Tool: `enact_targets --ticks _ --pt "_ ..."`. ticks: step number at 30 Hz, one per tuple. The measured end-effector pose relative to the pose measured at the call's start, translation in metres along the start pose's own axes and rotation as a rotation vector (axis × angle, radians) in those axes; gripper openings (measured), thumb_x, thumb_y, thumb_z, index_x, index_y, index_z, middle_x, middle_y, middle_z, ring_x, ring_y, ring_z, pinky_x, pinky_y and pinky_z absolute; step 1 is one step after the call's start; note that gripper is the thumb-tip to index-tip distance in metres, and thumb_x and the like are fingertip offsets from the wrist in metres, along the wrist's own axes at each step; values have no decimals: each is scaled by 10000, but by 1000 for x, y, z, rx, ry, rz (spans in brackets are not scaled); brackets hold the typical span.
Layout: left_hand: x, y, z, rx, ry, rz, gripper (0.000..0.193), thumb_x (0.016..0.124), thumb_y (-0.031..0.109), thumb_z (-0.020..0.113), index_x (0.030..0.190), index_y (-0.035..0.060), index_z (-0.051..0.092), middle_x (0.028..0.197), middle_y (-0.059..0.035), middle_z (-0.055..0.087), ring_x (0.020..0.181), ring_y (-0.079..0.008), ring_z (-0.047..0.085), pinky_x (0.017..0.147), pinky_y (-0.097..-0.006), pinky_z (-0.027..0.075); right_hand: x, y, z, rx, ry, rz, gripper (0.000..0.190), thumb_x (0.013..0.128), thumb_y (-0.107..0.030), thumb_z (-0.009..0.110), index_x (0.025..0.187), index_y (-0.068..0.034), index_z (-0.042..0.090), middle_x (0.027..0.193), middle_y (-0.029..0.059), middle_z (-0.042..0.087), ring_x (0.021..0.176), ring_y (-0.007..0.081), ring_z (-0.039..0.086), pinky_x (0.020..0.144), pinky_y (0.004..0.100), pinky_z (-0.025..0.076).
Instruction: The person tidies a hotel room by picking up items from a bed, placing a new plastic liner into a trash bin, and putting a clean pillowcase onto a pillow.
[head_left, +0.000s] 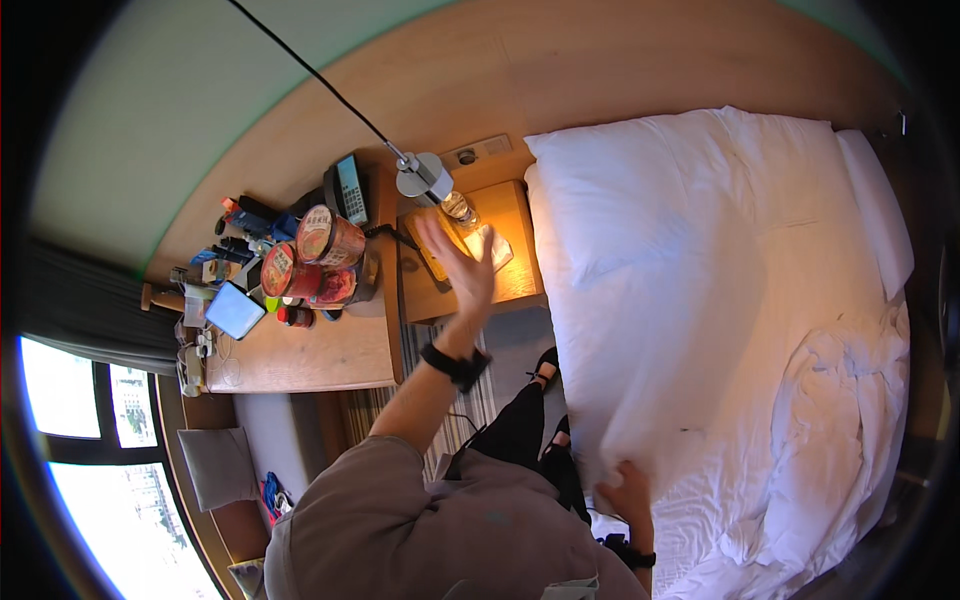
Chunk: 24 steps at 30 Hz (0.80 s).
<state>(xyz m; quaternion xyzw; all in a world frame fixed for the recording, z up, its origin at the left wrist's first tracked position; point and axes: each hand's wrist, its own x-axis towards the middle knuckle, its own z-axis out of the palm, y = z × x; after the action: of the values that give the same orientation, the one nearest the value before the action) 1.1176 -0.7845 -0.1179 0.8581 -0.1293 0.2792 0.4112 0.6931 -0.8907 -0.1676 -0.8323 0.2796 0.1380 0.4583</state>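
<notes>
My left hand (459, 266) is raised with its fingers spread and nothing in its palm. It hangs in front of the wooden nightstand (521, 270), just below a metal pendant lamp (424, 180). Behind the fingers lie a yellow flat object (426, 244), partly covered, a clear plastic bottle (460, 211) and a crumpled white tissue or cloth (501, 253). Low down, my right hand (630, 496) is at the near side of the white bedding (675, 360). Blur hides whether its fingers pinch the fabric or only touch it.
A white pillow (615, 202) lies at the head of the bed, and a bunched duvet (825, 405) on its far side. The wooden desk (330, 360) holds instant noodle tubs (330, 236), a telephone (351, 191) and a tablet (235, 310). The lamp cord (322, 79) hangs down ahead.
</notes>
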Motion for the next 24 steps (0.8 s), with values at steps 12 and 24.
enact_targets --ticks 12,24 --pt "169 -104 43 -163 -25 0 397 684 156 723 1005 35 523 764 -118 595 681 -266 607 633 -348 480 87 -23 -45 252 182 92 183 747 -89 636 916 -55 576 670 69 607 622 153 589 594 274 466" --pt "299 10 52 -199 286 169 450 686 133 714 1084 29 529 821 -111 561 817 -279 496 725 -374 419 75 -33 -34 340 123 194 199 736 -113 634 916 -42 590 693 45 611 652 117 573 607 259 455"
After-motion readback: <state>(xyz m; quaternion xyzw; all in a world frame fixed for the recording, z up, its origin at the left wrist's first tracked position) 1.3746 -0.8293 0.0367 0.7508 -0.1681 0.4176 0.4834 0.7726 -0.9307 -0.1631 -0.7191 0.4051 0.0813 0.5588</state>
